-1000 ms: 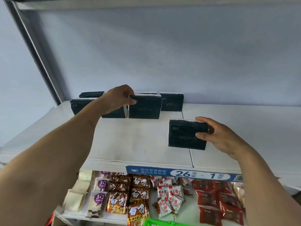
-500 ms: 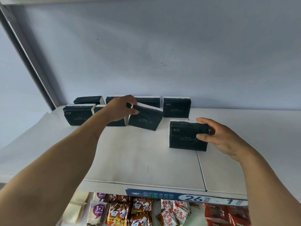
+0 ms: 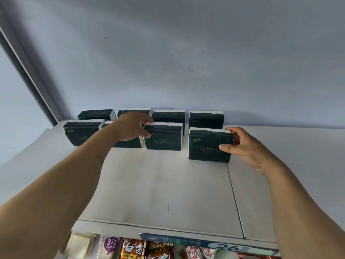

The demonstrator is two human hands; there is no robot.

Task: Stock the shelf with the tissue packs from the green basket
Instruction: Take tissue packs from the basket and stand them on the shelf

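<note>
Dark green tissue packs stand in two rows at the back of the white shelf (image 3: 158,187). My left hand (image 3: 130,128) grips the left end of a front-row pack (image 3: 165,139) that stands upright on the shelf. My right hand (image 3: 242,146) holds the right end of another pack (image 3: 207,146), upright on the shelf and a little nearer to me. Behind it stands a back-row pack (image 3: 205,120). More packs (image 3: 82,132) fill the left part of both rows. The green basket is out of view.
The shelf's right half (image 3: 289,156) holds nothing beyond the packs. A seam (image 3: 235,199) splits the shelf boards. A blue price strip (image 3: 214,243) runs along the front edge, with snack packets (image 3: 134,249) on the shelf below. A dark upright post (image 3: 28,81) stands at the left.
The left pack went from tilted to upright in the front row. The right pack moved farther back on the shelf. The view rose, hiding most of the lower shelf.
</note>
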